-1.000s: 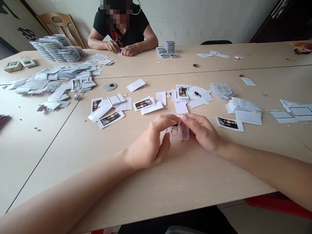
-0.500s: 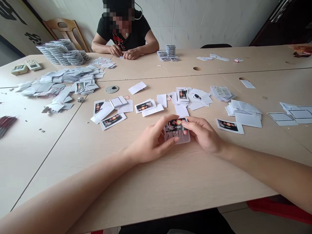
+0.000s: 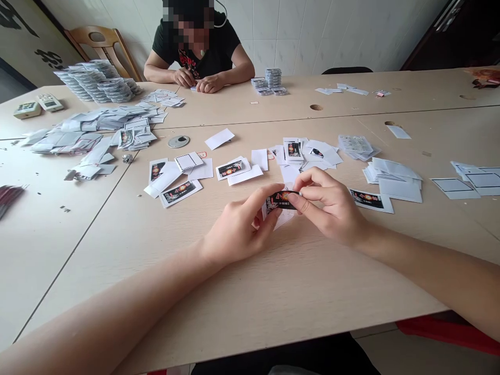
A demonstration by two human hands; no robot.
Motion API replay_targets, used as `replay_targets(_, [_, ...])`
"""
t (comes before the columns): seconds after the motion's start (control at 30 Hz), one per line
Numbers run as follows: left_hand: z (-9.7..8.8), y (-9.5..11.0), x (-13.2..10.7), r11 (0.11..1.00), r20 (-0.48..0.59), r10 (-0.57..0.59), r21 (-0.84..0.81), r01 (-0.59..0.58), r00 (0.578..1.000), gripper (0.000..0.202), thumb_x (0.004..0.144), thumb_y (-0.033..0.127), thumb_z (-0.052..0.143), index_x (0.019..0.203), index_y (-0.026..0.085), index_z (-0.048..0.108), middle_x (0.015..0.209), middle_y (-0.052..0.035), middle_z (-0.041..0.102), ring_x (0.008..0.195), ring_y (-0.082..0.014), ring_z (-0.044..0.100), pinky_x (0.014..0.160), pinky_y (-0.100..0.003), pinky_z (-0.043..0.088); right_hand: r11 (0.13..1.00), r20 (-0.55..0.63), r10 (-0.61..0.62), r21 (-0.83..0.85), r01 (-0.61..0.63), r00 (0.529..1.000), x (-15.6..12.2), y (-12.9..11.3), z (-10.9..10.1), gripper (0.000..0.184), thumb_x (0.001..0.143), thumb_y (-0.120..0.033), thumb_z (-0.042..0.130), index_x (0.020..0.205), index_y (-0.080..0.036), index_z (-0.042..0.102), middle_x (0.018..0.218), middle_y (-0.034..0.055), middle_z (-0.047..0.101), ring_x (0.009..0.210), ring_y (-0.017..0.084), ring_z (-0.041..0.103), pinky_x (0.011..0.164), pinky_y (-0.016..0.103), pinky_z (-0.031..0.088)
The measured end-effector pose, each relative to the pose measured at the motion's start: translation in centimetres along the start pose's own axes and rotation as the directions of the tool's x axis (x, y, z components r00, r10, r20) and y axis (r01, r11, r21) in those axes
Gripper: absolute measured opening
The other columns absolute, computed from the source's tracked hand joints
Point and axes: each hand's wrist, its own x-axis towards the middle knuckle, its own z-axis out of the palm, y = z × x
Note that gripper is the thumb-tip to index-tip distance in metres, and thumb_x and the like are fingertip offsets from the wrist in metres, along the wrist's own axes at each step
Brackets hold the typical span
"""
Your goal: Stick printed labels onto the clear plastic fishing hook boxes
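Observation:
Between my hands is a small clear plastic case (image 3: 284,221) with a black printed label (image 3: 282,199) across its upper part. My left hand (image 3: 244,221) grips the case at its left end, thumb below and index finger above. The thumb and index finger of my right hand (image 3: 332,205) pinch the right end of the label, where fingers hide the edge. Seen now, the case is tilted and partly covered, so I cannot tell how far the label lies flat on it. White paper slips lie just beyond my hands.
Loose labels (image 3: 180,194) lie at left, beside a big heap of white slips (image 3: 97,119). At right are clear cases (image 3: 356,146) and a pile of white papers (image 3: 398,182). Across the table a person (image 3: 199,57) works near stacked packs (image 3: 272,78).
The case has tilted, so its clear lower part shows less. My right hand has risen slightly, its fingers now bent over the label's right end. My left hand keeps its hold.

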Motion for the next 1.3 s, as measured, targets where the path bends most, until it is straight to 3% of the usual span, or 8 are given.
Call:
replay_targets(0.17, [0.2, 0.0, 0.1, 1.000, -0.022, 0.000, -0.012, 0.000, 1.000, 0.036, 0.085, 0.015, 0.054, 0.120, 0.017, 0.049, 0.073, 0.0043, 0.064, 0.047, -0.0032, 0.053, 0.047, -0.015, 0.045, 0.999, -0.013, -0.041, -0.025, 0.041, 0.999, 0.1, 0.0, -0.1, 0.024, 0.089, -0.017, 0.055, 0.065, -0.014, 0.061, 0.089, 0.0057, 0.052, 0.073, 0.012, 0.053, 0.069, 0.030, 0.046])
replay_targets(0.37, [0.3, -0.7, 0.1, 0.999, -0.034, 0.025, 0.021, -0.024, 0.999, 0.038, 0.085, 0.015, 0.055, 0.122, 0.017, 0.048, 0.071, 0.0034, 0.064, 0.048, -0.0044, 0.054, 0.048, -0.016, 0.045, 0.999, -0.023, -0.032, -0.023, 0.031, 0.999, 0.1, -0.1, -0.2, 0.023, 0.088, -0.016, 0.055, 0.066, -0.015, 0.062, 0.097, 0.0074, 0.056, 0.090, 0.016, 0.058, 0.083, 0.032, 0.048])
replay_targets(0.5, [0.2, -1.1, 0.2, 1.000, 0.014, 0.019, 0.006, -0.019, 1.000, 0.039, 0.086, 0.020, 0.055, 0.123, 0.016, 0.047, 0.065, 0.0042, 0.061, 0.045, -0.0045, 0.051, 0.048, -0.017, 0.044, 1.000, -0.011, 0.004, 0.025, -0.004, 1.000, -0.1, -0.3, -0.4, 0.025, 0.089, -0.018, 0.055, 0.065, -0.016, 0.062, 0.108, 0.0085, 0.058, 0.098, 0.018, 0.060, 0.091, 0.033, 0.048])
replay_targets(0.9, [0.2, -1.3, 0.3, 0.992, 0.095, -0.086, -0.082, 0.094, 0.992, 0.040, 0.089, 0.025, 0.052, 0.127, 0.020, 0.041, 0.078, -0.0006, 0.062, 0.052, -0.0067, 0.050, 0.051, -0.021, 0.044, 0.998, 0.008, 0.057, 0.030, -0.057, 0.998, 0.1, 0.0, -0.4, 0.029, 0.089, -0.022, 0.055, 0.062, -0.017, 0.060, 0.112, 0.0084, 0.060, 0.100, 0.020, 0.060, 0.088, 0.036, 0.049])
replay_targets(1.0, [0.1, -1.6, 0.4, 0.987, 0.110, -0.116, -0.100, 0.127, 0.987, 0.039, 0.089, 0.024, 0.051, 0.127, 0.019, 0.041, 0.066, 0.0031, 0.056, 0.051, -0.0079, 0.050, 0.051, -0.021, 0.044, 0.996, -0.003, 0.067, 0.053, -0.067, 0.998, 0.1, 0.1, -0.5, 0.029, 0.089, -0.022, 0.055, 0.061, -0.017, 0.060, 0.111, 0.0081, 0.061, 0.100, 0.020, 0.060, 0.087, 0.035, 0.049])
replay_targets(1.1, [0.0, -2.3, 0.6, 0.961, 0.068, -0.208, -0.172, 0.217, 0.976, 0.037, 0.090, 0.027, 0.049, 0.125, 0.018, 0.042, 0.060, 0.0041, 0.048, 0.048, -0.0089, 0.049, 0.045, -0.022, 0.044, 0.980, -0.041, 0.151, 0.135, -0.144, 0.988, 0.2, 0.4, -1.0, 0.030, 0.090, -0.023, 0.052, 0.061, -0.017, 0.059, 0.109, 0.0081, 0.063, 0.101, 0.020, 0.060, 0.089, 0.036, 0.047])
replay_targets(1.17, [0.0, -2.7, 0.7, 0.930, 0.054, -0.265, -0.251, 0.270, 0.963, 0.038, 0.091, 0.029, 0.048, 0.126, 0.018, 0.041, 0.065, 0.0017, 0.051, 0.051, -0.0101, 0.052, 0.046, -0.023, 0.047, 0.955, -0.063, 0.225, 0.215, -0.207, 0.972, 0.4, 0.8, -1.2, 0.030, 0.090, -0.022, 0.050, 0.062, -0.017, 0.059, 0.111, 0.0083, 0.062, 0.104, 0.021, 0.058, 0.089, 0.037, 0.046])
replay_targets(1.3, [0.1, -2.9, 0.8, 0.899, 0.112, -0.255, -0.337, 0.278, 0.960, 0.043, 0.091, 0.026, 0.047, 0.132, 0.022, 0.034, 0.070, 0.0005, 0.053, 0.054, -0.0110, 0.055, 0.051, -0.026, 0.051, 0.897, -0.053, 0.312, 0.346, -0.276, 0.949, 0.7, 1.5, -1.2, 0.024, 0.089, -0.024, 0.051, 0.071, -0.017, 0.064, 0.116, 0.0080, 0.059, 0.102, 0.021, 0.059, 0.086, 0.038, 0.046])
